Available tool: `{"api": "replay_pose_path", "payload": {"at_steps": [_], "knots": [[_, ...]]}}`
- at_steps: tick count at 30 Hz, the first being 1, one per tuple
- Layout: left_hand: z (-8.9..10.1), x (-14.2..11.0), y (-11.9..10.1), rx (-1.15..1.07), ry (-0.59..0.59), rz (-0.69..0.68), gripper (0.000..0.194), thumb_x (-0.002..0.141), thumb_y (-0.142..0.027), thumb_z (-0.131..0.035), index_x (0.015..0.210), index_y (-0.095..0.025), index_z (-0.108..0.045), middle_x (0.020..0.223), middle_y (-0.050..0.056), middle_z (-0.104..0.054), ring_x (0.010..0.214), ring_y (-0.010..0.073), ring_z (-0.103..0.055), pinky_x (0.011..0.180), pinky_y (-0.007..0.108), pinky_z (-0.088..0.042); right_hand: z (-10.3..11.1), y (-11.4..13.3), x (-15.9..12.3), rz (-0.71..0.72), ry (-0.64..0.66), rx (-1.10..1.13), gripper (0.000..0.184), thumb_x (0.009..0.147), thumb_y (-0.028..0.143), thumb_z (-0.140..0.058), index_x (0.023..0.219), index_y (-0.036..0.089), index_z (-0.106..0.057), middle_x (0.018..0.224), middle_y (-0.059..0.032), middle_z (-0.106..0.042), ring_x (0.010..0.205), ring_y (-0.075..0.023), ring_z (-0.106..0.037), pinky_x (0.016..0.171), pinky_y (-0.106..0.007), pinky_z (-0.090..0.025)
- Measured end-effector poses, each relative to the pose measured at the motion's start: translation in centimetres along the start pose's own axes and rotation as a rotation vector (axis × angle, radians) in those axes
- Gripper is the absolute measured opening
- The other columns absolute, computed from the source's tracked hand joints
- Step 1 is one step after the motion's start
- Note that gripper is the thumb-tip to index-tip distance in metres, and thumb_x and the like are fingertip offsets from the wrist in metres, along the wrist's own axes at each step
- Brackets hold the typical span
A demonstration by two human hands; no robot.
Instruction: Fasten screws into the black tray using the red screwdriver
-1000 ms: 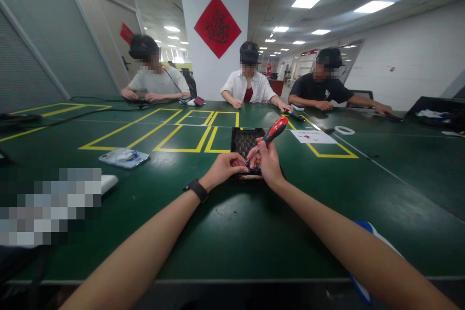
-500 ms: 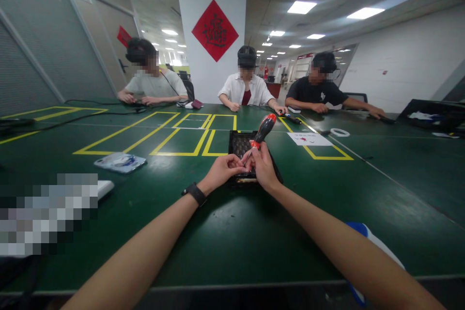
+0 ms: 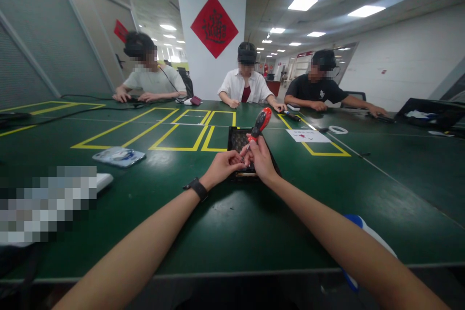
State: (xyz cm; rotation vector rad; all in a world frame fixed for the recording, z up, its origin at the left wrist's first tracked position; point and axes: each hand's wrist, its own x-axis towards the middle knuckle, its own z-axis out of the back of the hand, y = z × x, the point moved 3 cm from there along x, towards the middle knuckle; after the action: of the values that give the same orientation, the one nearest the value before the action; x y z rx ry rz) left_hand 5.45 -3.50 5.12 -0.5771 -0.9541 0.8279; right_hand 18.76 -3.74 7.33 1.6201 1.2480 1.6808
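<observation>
A screwdriver (image 3: 261,124) with a red and black handle leans up and to the right, its thin shaft pointing down toward my fingers. My right hand (image 3: 264,162) is closed around it where the handle meets the shaft. Against the shaft's tip, the fingers of my left hand (image 3: 224,166) are pinched together; whatever is between them is too small to make out. Both hands are over a black plastic tray (image 3: 231,136) with a patterned bottom. My fingers and palms cover much of its inside.
Yellow tape outlines (image 3: 172,149) mark the green table (image 3: 203,242). A clear packet (image 3: 119,156) lies to the left. On the right are a printed sheet (image 3: 308,135), a white ring (image 3: 338,130) and a blue-and-white object (image 3: 368,235). Three people sit across the table.
The view has tipped slightly downward, so most things sit a little higher in the picture. The screwdriver handle has swung slightly left; both hands keep their hold over the tray.
</observation>
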Motion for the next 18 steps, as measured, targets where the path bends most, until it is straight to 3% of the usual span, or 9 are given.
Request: {"api": "replay_pose_path", "payload": {"at_steps": [6, 12, 18], "knots": [[-0.18, -0.13, 0.15, 0.058, 0.059, -0.025, 0.027, 0.077, -0.038, -0.055, 0.075, -0.013, -0.063, 0.062, -0.001, -0.057, 0.057, 0.0098, -0.047, 0.055, 0.021, -0.035, -0.29, 0.1, -0.26, 0.014, 0.038, -0.018, 0.036, 0.086, 0.048, -0.038, 0.112, 0.023, -0.039, 0.063, 0.0062, -0.055, 0.039, -0.0049, -0.045, 0.041, -0.017, -0.038], [0.11, -0.14, -0.63, 0.18, -0.056, -0.068, 0.022, 0.07, -0.036, -0.063, 0.077, -0.016, -0.059, 0.069, 0.0, -0.057, 0.063, 0.0112, -0.047, 0.059, 0.022, -0.036, -0.16, -0.03, -0.35, 0.036, 0.01, -0.037, 0.036, 0.087, 0.047, -0.037, 0.112, 0.022, -0.04, 0.061, 0.0065, -0.054, 0.038, -0.0042, -0.041, 0.04, -0.016, -0.035], [0.29, -0.13, -0.52, 0.276, 0.0, -0.095, 0.019, 0.079, -0.033, -0.053, 0.074, -0.015, -0.06, 0.065, 0.0, -0.055, 0.061, 0.0115, -0.046, 0.06, 0.023, -0.035, -0.21, -0.06, -0.31, 0.025, 0.013, -0.031, 0.036, 0.086, 0.046, -0.038, 0.113, 0.023, -0.04, 0.064, 0.0057, -0.056, 0.04, -0.005, -0.045, 0.043, -0.017, -0.039]]}}
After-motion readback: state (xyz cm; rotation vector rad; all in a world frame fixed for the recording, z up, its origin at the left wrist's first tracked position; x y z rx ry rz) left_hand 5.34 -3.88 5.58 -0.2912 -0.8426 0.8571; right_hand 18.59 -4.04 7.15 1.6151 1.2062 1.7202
